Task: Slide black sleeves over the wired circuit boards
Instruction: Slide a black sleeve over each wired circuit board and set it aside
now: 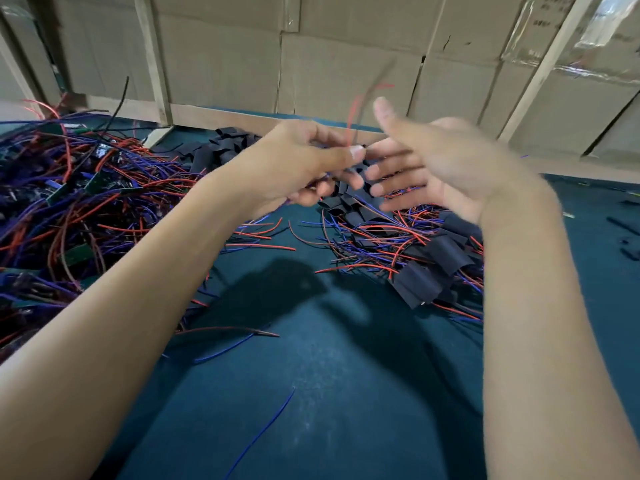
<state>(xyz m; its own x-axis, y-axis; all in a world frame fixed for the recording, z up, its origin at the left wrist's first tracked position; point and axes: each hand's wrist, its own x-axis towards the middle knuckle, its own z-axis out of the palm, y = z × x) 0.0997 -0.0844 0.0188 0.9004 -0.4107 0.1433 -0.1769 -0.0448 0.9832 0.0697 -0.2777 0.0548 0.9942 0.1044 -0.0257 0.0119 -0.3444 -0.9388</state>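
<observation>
Both hands are up over the green table (329, 393), pretty blurry. The left hand (294, 168) has its thumb and fingers curled and pinched on something small at the fingertips, with a red wire (353, 116) sticking up out of the pinch; what's under the fingers is too smeared to make out. The right hand (440, 168) is spread, fingers straight and pointing at the left hand's fingertips, thumb up, gripping nothing.

Big tangle of unsleeved boards with red and blue wires (69, 202) on the left. Loose black sleeves (221, 147) sit piled behind the hands, and the sleeved boards (426, 268) lie in a heap on the right, just beside the right forearm. Cardboard boxes (346, 64) wall off the back.
</observation>
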